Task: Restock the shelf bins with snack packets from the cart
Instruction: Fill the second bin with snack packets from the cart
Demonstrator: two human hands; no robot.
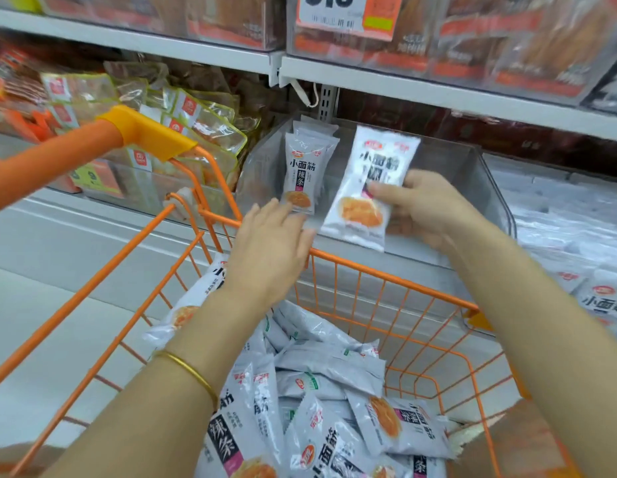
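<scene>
So I'm in the placing part of the restock. My right hand (427,208) grips one snack packet (365,188), thumb across the front and fingers behind. The packet pokes up toward 11 o'clock from my palm, just in front of the clear shelf bin (472,174).

My left hand (269,246) is open with the fingers straight, reaching toward 1 o'clock at the bottom of the little row of packets (305,170) already standing in the bin. It's too blurry to say whether my fingertips actually touch them.

Next move, I reckon, is to slide the held packet in upright at 3 o'clock of that row, print facing out. The left hand would steady the row so it doesn't flop. These bags look slippery and puffy, so they'd probably tip without support.

The packet itself is white-grey plastic with big black characters, a small red logo up top and an orange food picture near the bottom, and the ends are crimped.

Down at 6 o'clock the orange cart (369,267) holds a loose pile of the same packets (327,374), so there's plenty left to do. The bin looks mostly unfilled. At 9 o'clock a neighbouring bin holds yellow-edged bags (196,122).
</scene>
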